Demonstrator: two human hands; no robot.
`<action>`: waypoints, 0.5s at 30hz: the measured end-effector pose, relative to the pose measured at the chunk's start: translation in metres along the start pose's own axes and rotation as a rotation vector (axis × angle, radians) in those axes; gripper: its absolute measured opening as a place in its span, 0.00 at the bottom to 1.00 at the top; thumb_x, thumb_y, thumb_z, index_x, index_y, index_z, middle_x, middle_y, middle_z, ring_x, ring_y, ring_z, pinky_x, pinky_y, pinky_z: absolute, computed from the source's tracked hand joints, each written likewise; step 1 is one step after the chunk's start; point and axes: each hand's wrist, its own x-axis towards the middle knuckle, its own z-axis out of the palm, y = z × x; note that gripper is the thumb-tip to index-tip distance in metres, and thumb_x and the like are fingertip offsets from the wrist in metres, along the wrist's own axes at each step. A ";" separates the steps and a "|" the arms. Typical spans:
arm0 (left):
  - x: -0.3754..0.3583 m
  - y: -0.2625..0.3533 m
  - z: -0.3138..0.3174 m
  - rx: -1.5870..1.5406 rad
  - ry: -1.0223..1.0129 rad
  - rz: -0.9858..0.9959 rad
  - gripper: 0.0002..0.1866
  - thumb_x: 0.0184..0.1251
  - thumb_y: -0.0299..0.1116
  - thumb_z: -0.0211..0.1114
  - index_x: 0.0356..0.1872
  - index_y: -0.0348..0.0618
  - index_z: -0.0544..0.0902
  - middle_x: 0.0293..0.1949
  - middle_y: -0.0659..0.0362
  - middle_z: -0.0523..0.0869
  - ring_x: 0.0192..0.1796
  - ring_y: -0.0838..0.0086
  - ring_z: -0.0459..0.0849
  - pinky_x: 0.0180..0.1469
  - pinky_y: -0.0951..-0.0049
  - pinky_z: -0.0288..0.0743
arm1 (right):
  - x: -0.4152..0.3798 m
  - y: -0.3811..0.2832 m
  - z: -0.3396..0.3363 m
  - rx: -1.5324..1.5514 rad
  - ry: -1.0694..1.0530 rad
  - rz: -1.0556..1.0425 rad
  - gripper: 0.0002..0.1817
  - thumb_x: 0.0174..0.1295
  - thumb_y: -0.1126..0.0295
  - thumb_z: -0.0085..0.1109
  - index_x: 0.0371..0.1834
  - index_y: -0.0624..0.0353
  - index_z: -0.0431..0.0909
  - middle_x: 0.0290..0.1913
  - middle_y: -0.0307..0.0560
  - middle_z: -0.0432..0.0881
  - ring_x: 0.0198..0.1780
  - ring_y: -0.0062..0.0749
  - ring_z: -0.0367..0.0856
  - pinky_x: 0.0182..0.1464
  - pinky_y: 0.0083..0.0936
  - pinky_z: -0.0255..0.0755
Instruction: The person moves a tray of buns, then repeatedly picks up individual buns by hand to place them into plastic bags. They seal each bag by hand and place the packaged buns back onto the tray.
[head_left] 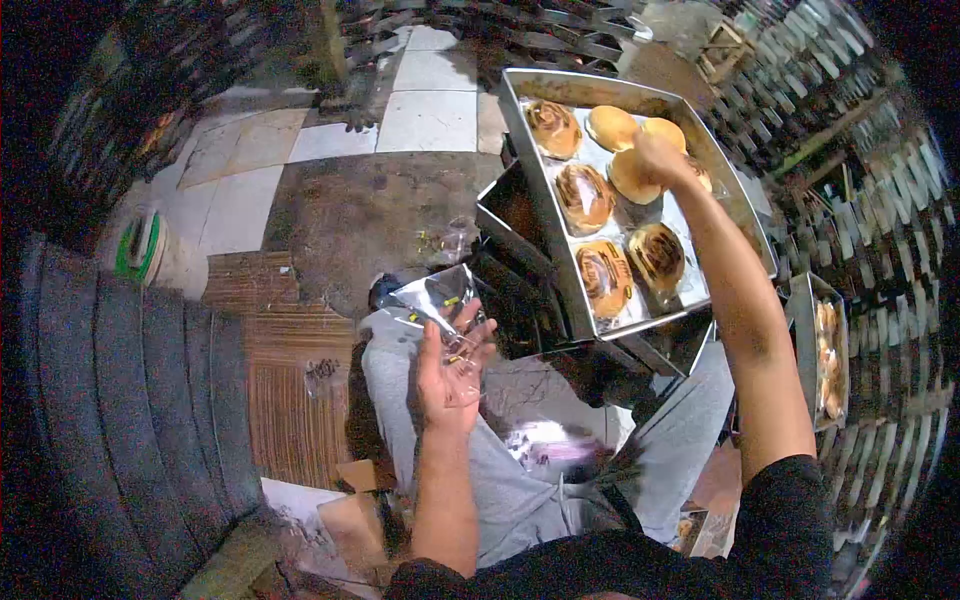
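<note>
My left hand [452, 372] is raised in front of my knees, its fingers curled around a clear plastic bag [446, 292] with small yellow and dark print. The bag's mouth points up and away from me. My right hand [660, 158] reaches into a metal tray [648, 331] and grips a round golden bun [630, 180]; its fingertips are partly hidden. Unwrapped buns [612, 128] lie around that hand. Along the tray's left side and near end sit buns in printed clear bags [603, 278], with brown swirls showing on top.
The tray rests on stacked dark metal trays [520, 250]. Another tray of wrapped buns [828, 345] stands at the right by a woven wall. Plastic bags [550, 443] lie between my legs. At the left are striped cardboard [300, 390] and a white bucket [148, 248] with green on it.
</note>
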 end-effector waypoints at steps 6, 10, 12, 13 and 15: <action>-0.004 0.000 0.000 0.034 -0.005 0.017 0.26 0.83 0.52 0.50 0.66 0.42 0.75 0.69 0.41 0.77 0.64 0.48 0.82 0.61 0.49 0.82 | 0.035 0.031 0.011 0.888 -0.290 0.340 0.19 0.68 0.52 0.57 0.26 0.55 0.80 0.21 0.39 0.78 0.21 0.30 0.73 0.25 0.32 0.65; -0.013 0.006 -0.007 -0.002 0.005 0.048 0.26 0.83 0.54 0.49 0.64 0.42 0.75 0.68 0.41 0.77 0.64 0.45 0.81 0.62 0.46 0.81 | -0.088 -0.018 -0.071 1.030 -0.010 0.168 0.23 0.72 0.54 0.56 0.56 0.64 0.80 0.51 0.51 0.84 0.50 0.37 0.85 0.54 0.38 0.82; -0.020 0.011 -0.007 -0.005 0.034 0.064 0.27 0.83 0.54 0.49 0.64 0.42 0.75 0.68 0.41 0.78 0.64 0.45 0.81 0.62 0.45 0.81 | -0.142 0.007 -0.102 1.234 -0.059 -0.095 0.26 0.74 0.55 0.53 0.64 0.65 0.75 0.59 0.55 0.82 0.60 0.43 0.83 0.64 0.44 0.78; -0.023 0.014 -0.007 -0.009 0.036 0.055 0.27 0.83 0.55 0.49 0.65 0.42 0.74 0.68 0.41 0.78 0.64 0.45 0.81 0.62 0.44 0.81 | -0.182 0.006 -0.116 1.296 -0.053 -0.106 0.27 0.72 0.55 0.56 0.65 0.65 0.74 0.60 0.54 0.81 0.60 0.42 0.82 0.64 0.43 0.78; -0.033 0.013 -0.005 0.050 0.057 0.118 0.27 0.82 0.55 0.49 0.64 0.42 0.74 0.66 0.41 0.79 0.64 0.46 0.82 0.62 0.42 0.81 | -0.273 -0.004 -0.116 1.418 -0.141 -0.025 0.30 0.68 0.55 0.61 0.67 0.66 0.73 0.61 0.53 0.80 0.61 0.40 0.82 0.64 0.41 0.77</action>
